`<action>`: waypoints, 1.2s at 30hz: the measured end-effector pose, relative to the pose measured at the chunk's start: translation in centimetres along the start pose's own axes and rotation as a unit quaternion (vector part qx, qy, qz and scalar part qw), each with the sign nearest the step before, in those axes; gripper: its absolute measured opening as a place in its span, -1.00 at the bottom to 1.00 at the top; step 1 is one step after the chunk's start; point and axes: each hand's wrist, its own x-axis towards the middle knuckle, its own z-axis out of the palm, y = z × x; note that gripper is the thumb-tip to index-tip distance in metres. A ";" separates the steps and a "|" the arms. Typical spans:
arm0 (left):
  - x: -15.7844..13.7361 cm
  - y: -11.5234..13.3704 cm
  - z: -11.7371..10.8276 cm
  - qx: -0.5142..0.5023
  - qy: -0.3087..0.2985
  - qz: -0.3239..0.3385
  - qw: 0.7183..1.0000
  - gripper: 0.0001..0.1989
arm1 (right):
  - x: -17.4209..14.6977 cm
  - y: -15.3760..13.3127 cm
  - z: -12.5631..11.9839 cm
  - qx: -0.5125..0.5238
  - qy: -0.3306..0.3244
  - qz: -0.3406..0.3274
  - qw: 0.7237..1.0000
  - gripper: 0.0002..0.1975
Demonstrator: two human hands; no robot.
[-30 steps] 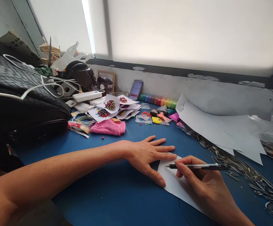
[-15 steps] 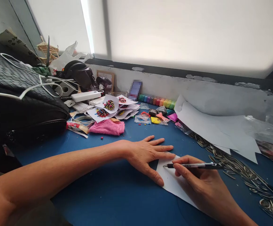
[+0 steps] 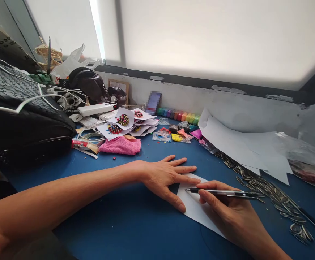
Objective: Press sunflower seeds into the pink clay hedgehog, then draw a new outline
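A white sheet of paper [image 3: 191, 206] lies on the blue tabletop [image 3: 135, 231], partly covered by both hands. My left hand [image 3: 169, 180] is spread flat, its thumb and forefinger pressing on the paper's left side and the other fingers resting on the table. Between the thumb and fingers of my right hand [image 3: 225, 206] is a black pen [image 3: 222, 193], tilted low with its tip at the paper near the left edge. Whether the tip touches is hard to tell. Faint small marks show on the sheet.
Sunflower seeds [image 3: 271, 193] are scattered at the right, beside larger white sheets [image 3: 235, 141]. Colourful clay packets [image 3: 177, 137] lie at the back. To the left are decorated paper pieces [image 3: 119, 126], a pink cloth [image 3: 120, 145] and a black bag [image 3: 24, 122].
The camera view has shifted slightly, moving everything a little to the left. The pen lies slightly more level in my right hand; my left hand stays spread on the paper.
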 end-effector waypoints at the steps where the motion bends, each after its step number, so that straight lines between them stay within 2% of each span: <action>1: 0.0 0.0 0.0 0.000 -0.001 -0.002 1.000 -0.18 | 0.0 0.0 0.0 0.000 0.003 -0.001 1.000 -0.72; 11: -0.1 0.2 -0.1 0.001 0.003 -0.009 1.000 -0.13 | 0.0 -0.6 0.1 -0.026 0.010 0.010 1.000 -0.65; 16: 0.0 0.1 0.0 0.005 0.012 -0.004 1.000 -0.14 | -0.2 -1.1 0.1 -0.012 0.018 0.024 0.999 -0.68; 22: 0.0 0.0 0.1 0.001 0.008 -0.006 1.000 -0.14 | 0.0 -1.6 -0.3 -0.031 -0.014 0.023 0.999 -0.70; 27: 0.0 0.0 0.0 -0.004 0.008 -0.005 1.000 -0.14 | -0.2 -1.8 0.0 -0.034 0.019 0.026 0.999 -0.70; 33: 0.0 0.0 0.1 -0.005 0.010 -0.001 1.000 -0.13 | 0.4 -1.7 -0.1 -0.034 -0.040 0.051 0.997 -0.64; 36: 0.0 0.1 0.1 -0.003 0.013 -0.002 1.000 -0.14 | 0.5 -1.6 -0.1 -0.027 -0.046 0.062 0.997 -0.62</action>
